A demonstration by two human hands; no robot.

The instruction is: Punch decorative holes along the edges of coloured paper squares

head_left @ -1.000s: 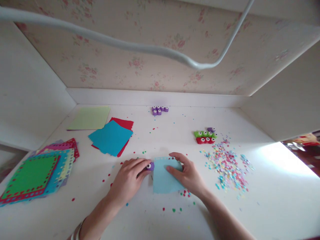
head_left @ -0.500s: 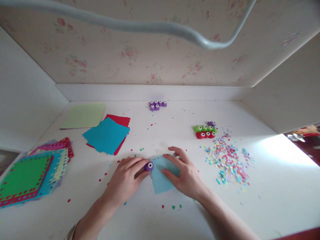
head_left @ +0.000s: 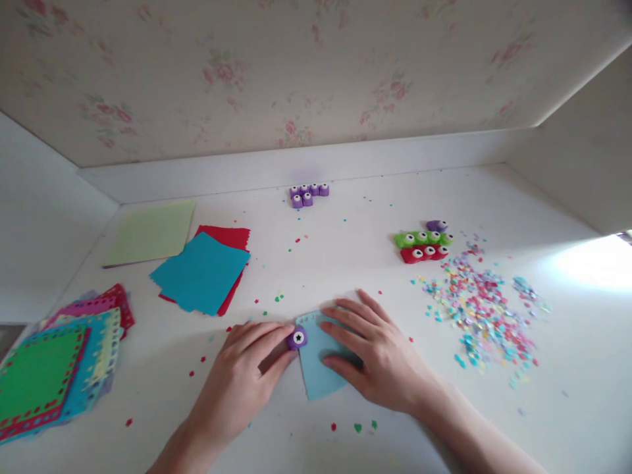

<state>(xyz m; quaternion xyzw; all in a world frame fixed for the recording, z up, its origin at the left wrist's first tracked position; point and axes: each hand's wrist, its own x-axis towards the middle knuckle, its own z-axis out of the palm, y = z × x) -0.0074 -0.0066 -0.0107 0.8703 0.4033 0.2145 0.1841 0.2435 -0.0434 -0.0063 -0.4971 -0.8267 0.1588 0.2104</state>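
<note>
A purple craft punch with a star on its white button sits at the left edge of a light blue sheet of paper. Fingers and thumb of my left hand close around the punch from the left. Small punched holes run along the sheet's far edge. My right hand lies on the right part of the sheet, its fingers spread and covering that side.
Purple punches stand at the back; green punches and red punches stand right. A confetti pile spreads nearby. Blue paper, pale green paper and punched sheets lie left.
The view has tilted and shifted slightly. My right hand's fingers have flattened and stretched out over the sheet. My left hand still grips the punch at the left edge.
</note>
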